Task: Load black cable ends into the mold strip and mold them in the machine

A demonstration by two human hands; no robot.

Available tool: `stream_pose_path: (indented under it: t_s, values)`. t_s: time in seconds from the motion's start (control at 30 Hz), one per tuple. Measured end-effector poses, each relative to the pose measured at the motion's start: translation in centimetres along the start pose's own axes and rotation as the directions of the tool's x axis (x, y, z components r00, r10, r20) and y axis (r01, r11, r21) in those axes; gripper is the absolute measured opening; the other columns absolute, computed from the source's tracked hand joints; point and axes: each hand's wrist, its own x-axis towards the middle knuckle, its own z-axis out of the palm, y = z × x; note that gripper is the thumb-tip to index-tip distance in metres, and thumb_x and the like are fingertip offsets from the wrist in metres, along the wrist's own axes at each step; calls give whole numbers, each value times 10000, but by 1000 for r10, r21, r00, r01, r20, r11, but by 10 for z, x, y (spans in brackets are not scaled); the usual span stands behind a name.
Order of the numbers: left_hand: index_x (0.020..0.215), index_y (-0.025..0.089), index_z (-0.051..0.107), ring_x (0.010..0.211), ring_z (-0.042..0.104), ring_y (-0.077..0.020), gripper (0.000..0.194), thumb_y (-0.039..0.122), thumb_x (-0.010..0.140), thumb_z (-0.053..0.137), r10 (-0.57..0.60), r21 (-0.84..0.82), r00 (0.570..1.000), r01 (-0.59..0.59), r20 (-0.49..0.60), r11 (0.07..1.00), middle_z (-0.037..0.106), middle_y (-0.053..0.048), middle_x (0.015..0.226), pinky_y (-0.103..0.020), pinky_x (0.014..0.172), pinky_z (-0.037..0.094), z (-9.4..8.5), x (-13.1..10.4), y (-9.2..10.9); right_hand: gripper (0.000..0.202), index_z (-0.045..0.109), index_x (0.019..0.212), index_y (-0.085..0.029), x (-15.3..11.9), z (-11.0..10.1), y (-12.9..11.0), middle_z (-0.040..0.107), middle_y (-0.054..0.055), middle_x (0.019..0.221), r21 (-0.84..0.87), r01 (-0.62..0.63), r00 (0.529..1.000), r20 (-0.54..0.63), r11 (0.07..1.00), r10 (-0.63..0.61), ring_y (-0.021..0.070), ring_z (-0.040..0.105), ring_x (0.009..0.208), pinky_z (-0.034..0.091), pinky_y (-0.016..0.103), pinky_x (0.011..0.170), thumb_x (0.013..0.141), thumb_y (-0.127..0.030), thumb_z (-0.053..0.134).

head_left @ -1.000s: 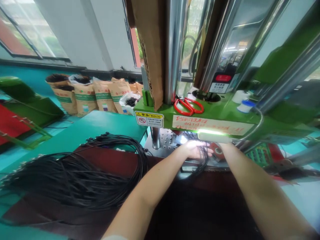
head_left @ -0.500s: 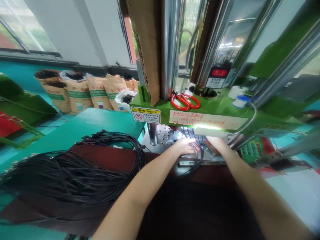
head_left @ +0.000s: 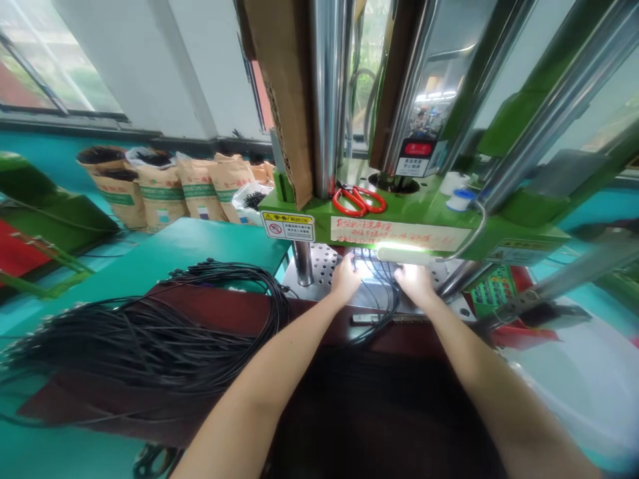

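Under the lit edge of a green press [head_left: 324,223], my left hand [head_left: 345,278] is closed at the left side of a metal plate or mould; what its fingers grip is too small to tell. My right hand [head_left: 415,283] is at the right side of the same bright spot, its fingers partly hidden under the lamp [head_left: 407,255]. Several thin black cables [head_left: 382,293] run between the two hands, down over the front edge of the perforated metal bed [head_left: 322,263].
A large bundle of black cables [head_left: 144,346] lies on the brown sheet at left, over a green table [head_left: 224,243]. Red-handled scissors [head_left: 358,201] and a spool [head_left: 460,199] rest on the press. Paper sacks [head_left: 162,193] stand behind. Metal columns [head_left: 327,100] rise ahead.
My left hand has left the cables and moved left and forward to the plate's side. My right hand no longer touches the brownish block seen beside it earlier. The view has shifted slightly.
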Motion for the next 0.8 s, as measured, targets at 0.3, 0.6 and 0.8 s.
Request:
stream_pose_path:
  t_s: [0.3,0.6,0.8]
  values:
    - [1119,155,528,870,611,-244,332,147,812,402,256,641,964,-244,77,728,659,-112,870,-323,766,430,-12,3,7,325,666,905,-121,6,2,-2,657,129,899,-34,19,1000,-3,999,-19,236,599,837,395,299,697,799,-205,371]
    - [1091,153,549,969,573,-253,357,377,838,431,306,614,952,-251,16,748,623,-132,1023,-349,799,443,-3,-6,30,313,631,1030,-173,-3,-15,-21,623,133,1072,-74,134,991,16,988,-133,263,576,951,415,335,747,831,-268,408]
    - [896,125,648,865,608,-254,212,160,783,472,290,597,956,-261,50,758,650,-141,861,-337,763,457,3,2,34,326,622,1057,-143,-1,-6,-25,620,132,1088,-79,137,991,5,987,-137,249,561,999,415,317,802,808,-191,417]
